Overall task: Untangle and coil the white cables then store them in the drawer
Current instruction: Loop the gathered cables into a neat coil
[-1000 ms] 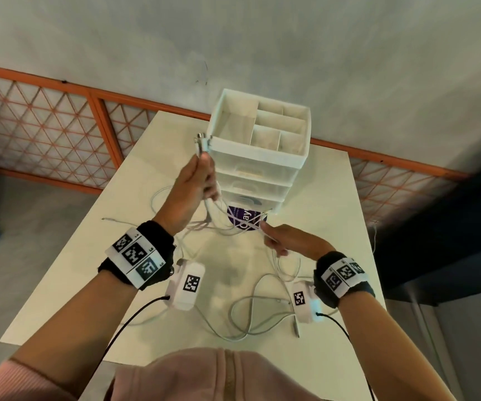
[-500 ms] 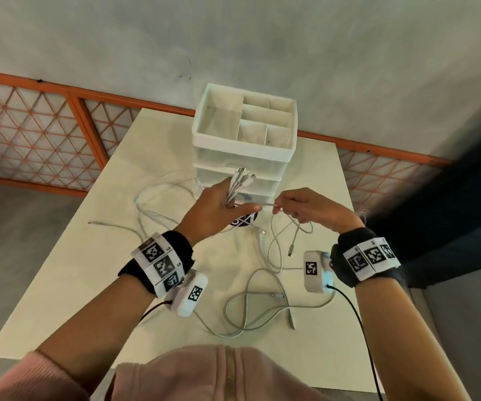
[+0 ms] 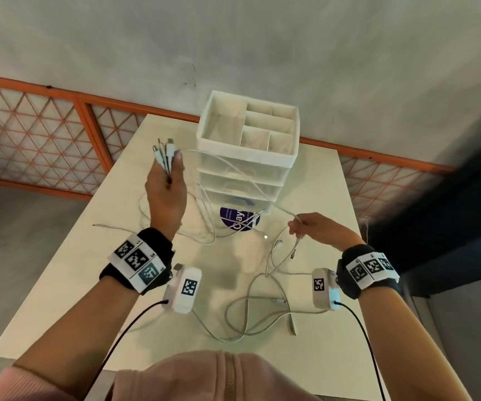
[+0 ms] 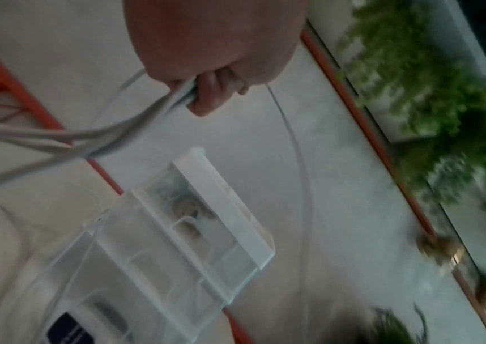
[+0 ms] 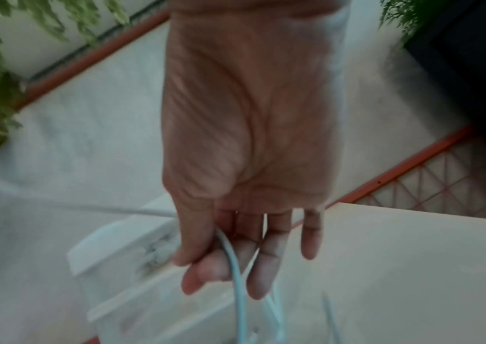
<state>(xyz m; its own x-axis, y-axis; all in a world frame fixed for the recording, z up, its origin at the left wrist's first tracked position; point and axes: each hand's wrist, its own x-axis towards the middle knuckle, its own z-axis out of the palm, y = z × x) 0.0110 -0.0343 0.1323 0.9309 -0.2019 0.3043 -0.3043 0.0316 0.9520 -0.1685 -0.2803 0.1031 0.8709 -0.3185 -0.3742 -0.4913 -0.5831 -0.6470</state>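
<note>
Head view: untangling step. Left hand (image 3: 165, 183) fisted on gathered white cables (image 3: 162, 157), plugs up, left of drawer unit (image 3: 248, 157); right hand (image 3: 314, 228) pinches one strand in front of it. Next, likely: draw strand free; open table (image 3: 68, 264) nearer.

Left wrist view: fingers (image 4: 209, 97) curled round cables.

Right wrist view: thumb and fingertips (image 5: 206, 272) nip strand; table edge close right.

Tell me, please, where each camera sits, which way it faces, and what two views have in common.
Head: on the head, facing down at the table; both forearms, left hand, right hand.
Left wrist: along the palm; fingers grip white cables.
Right wrist: along the palm; fingers pinch cables.
All three show the drawer organizer.
</note>
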